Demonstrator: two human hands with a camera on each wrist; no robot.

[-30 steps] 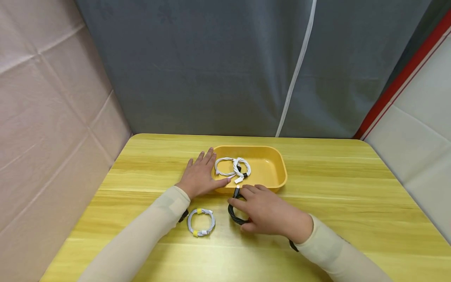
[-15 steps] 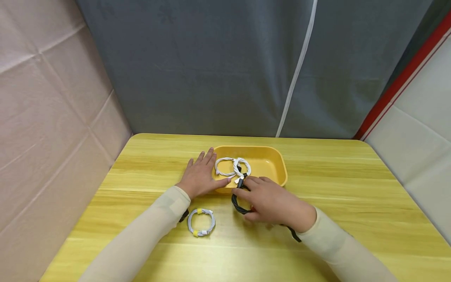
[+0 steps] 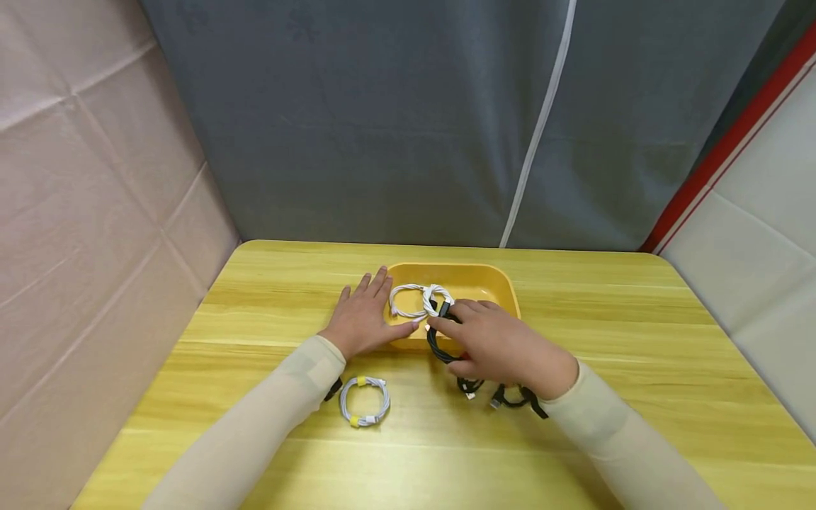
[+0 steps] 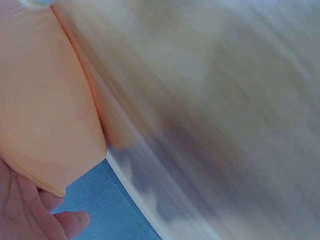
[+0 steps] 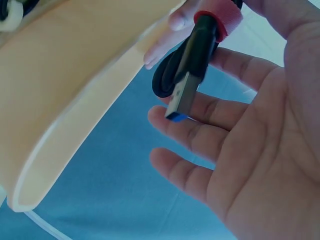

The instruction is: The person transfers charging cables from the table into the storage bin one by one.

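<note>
Carrying the black cable (image 3: 440,340) in my right hand (image 3: 500,343), I have its coil pinched between thumb and fingertips just over the near rim of the yellow tray (image 3: 503,294). The wrist view shows its USB plug (image 5: 181,95) and a red strap (image 5: 217,14) hanging free below my loosely curled fingers (image 5: 187,135).

Nearest to me, toward the front edge of the table (image 3: 637,333), a white cable with yellow ties (image 3: 364,401) lies coiled by my left sleeve. A little right of it another black cable (image 3: 506,397) lies loose on the wood, just under my right wrist.

My left hand (image 3: 362,320) lies flat with straight fingers against the tray's left end, thumb on its near rim, steadying it. I judge that it should stay there, since a light tray may slide.

Inside, at the left end, lies a white cable (image 3: 421,301). To do this well I would lift the coil clear of the rim, keep the dangling plug from catching on it, and lower the coil into the bare right half, beside the white one, not on it.
</note>
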